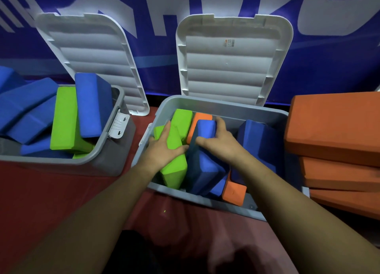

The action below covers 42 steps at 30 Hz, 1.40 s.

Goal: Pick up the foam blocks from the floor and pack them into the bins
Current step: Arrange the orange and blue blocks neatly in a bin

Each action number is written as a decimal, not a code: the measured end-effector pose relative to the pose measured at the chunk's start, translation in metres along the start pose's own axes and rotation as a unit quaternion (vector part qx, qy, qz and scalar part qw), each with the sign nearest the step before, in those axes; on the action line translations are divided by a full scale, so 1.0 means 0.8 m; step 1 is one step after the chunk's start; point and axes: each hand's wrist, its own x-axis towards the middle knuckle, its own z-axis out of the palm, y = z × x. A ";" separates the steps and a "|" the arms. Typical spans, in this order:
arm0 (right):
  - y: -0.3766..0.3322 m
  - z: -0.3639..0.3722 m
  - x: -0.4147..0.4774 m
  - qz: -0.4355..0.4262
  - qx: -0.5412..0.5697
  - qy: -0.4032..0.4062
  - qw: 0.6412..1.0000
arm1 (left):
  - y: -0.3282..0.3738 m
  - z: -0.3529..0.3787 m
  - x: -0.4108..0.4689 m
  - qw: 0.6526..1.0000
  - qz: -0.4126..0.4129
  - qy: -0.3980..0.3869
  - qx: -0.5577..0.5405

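Both hands in the right bin (226, 107).
Left hand (164, 149) presses a green foam block (174, 172) with straight fingers; right hand (219, 139) has its grip curled round a blue foam block (202, 171).

The green rectangular foam block (174, 169) under my left hand (162, 148) looks matt and finely grained; the grey plastic bin (226, 107) around it is smooth, faintly glossy.

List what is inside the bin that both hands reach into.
Jumbled foam blocks: a green block under the left hand, a blue block gripped by the right hand, orange blocks. The floor of the bin is covered.
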 end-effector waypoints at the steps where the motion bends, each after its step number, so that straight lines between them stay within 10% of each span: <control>1: 0.000 0.001 -0.001 -0.010 -0.011 -0.003 1.000 | 0.005 -0.002 0.000 1.000 0.008 0.000 0.005; 9: 0.002 0.027 0.002 -0.073 -0.079 0.066 0.992 | 0.004 -0.047 0.015 0.998 0.053 0.003 0.035; 23: 0.038 0.074 0.035 -0.054 0.033 -0.060 0.996 | -0.046 -0.005 0.039 0.991 0.064 0.052 0.104; 42: 0.110 0.102 0.061 0.073 -0.041 -0.100 0.991 | -0.088 0.079 0.060 0.899 0.337 0.087 0.266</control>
